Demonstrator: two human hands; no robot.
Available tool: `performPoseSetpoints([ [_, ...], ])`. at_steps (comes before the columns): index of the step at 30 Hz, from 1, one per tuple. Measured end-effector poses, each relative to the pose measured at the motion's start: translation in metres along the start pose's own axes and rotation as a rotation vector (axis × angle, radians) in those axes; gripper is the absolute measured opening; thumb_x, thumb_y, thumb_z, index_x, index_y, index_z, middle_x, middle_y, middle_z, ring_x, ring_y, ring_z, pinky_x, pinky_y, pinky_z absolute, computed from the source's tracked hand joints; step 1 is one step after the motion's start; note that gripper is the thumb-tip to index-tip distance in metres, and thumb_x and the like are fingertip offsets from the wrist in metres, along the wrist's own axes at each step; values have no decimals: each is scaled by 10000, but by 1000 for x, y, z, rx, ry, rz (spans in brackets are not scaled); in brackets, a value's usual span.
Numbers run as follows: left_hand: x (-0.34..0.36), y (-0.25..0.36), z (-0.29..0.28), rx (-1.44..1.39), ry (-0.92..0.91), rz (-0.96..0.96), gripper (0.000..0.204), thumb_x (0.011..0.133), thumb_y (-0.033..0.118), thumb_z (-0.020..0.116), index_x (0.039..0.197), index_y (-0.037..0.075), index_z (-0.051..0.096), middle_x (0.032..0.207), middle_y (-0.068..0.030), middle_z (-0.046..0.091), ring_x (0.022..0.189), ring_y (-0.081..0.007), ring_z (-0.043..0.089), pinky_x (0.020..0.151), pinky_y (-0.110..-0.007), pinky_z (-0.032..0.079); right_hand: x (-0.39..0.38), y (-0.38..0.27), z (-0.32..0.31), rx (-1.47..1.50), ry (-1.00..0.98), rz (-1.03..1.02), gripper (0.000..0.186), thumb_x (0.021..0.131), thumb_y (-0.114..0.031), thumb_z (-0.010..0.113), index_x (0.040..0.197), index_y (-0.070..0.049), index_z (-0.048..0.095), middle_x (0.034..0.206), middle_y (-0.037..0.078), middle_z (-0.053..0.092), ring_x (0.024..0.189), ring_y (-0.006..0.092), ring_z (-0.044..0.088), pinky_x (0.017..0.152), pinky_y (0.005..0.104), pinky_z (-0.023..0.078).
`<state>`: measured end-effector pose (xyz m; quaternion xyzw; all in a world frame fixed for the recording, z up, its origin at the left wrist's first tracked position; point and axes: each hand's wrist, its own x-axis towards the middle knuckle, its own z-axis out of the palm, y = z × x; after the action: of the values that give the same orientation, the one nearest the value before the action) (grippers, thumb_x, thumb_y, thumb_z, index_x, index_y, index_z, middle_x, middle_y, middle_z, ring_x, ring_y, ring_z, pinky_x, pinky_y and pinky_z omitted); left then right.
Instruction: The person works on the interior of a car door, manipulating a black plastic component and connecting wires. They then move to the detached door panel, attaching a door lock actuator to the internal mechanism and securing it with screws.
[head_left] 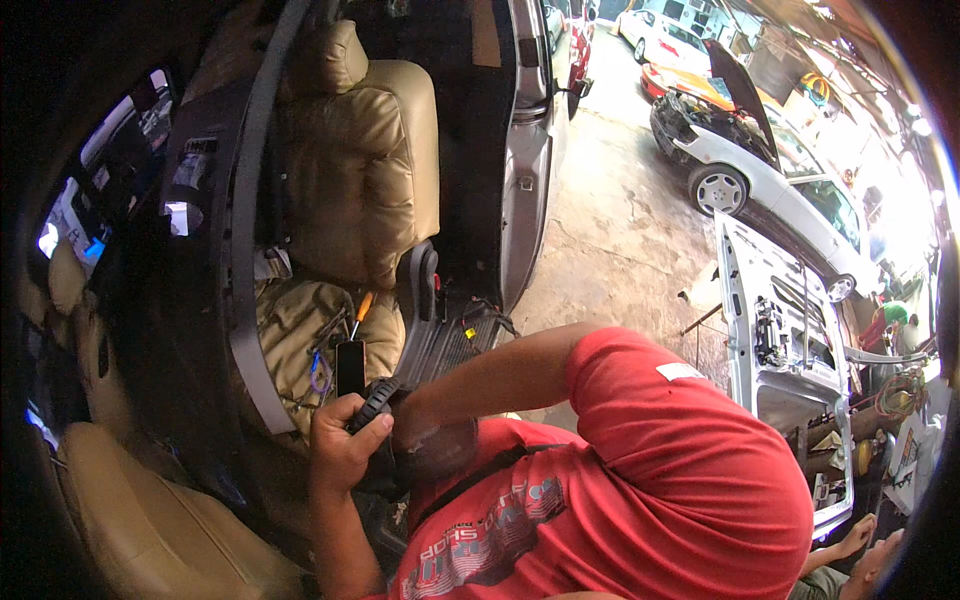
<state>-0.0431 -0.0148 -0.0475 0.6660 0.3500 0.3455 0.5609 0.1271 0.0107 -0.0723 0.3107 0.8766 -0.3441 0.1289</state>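
Observation:
My left hand is closed around a dark, ribbed, rounded part, its thumb pressed along the near side. From the right, my right arm reaches across to the same spot. The fingers of my right hand are hidden behind the part and in shadow, so their grip does not show. Just beyond my hands, a dark phone-like slab rests on the tan seat cushion. A screwdriver with an orange handle lies past it. Blue and purple looped handles sit to its left.
A tan seat back rises ahead inside the vehicle. Its door frame stands to the right. A detached white door and a white car with a raised hood are farther right. Another person's hand shows at lower right.

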Motion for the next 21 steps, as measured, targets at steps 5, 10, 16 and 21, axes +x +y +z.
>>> performPoseSetpoints([
  [5, 1, 0, 5, 10, 16, 20, 218, 900, 89, 801, 762, 65, 634, 717, 69, 568, 671, -52, 501, 620, -275, 432, -8, -1, 4, 11, -4, 8, 437, 843, -309, 785, 1156, -10, 721, 1242, 244, 706, 1190, 372, 692, 1059, 492, 536],
  [10, 0, 2, 4, 6, 49, 37, 235, 896, 106, 810, 756, 68, 625, 712, 72, 557, 674, -52, 498, 628, -276, 430, -4, -2, -3, 12, 19, 5, 450, 834, -312, 795, 1155, -6, 717, 1242, 248, 704, 1192, 373, 690, 1060, 490, 536],
  [16, 0, 10, -4, 18, 90, 55, 233, 897, 120, 811, 761, 62, 632, 723, 58, 600, 682, -54, 511, 636, -280, 434, -42, -30, -19, 5, 137, 14, 466, 823, -315, 807, 1154, -1, 713, 1243, 252, 700, 1194, 374, 688, 1062, 487, 537],
  [21, -6, 12, -16, 17, 186, 117, 232, 894, 109, 808, 761, 57, 625, 704, 53, 573, 672, -61, 490, 624, -287, 421, -66, -48, -31, 43, 228, 70, 510, 800, -300, 797, 1189, 12, 688, 1246, 253, 686, 1194, 393, 676, 1053, 493, 537],
])
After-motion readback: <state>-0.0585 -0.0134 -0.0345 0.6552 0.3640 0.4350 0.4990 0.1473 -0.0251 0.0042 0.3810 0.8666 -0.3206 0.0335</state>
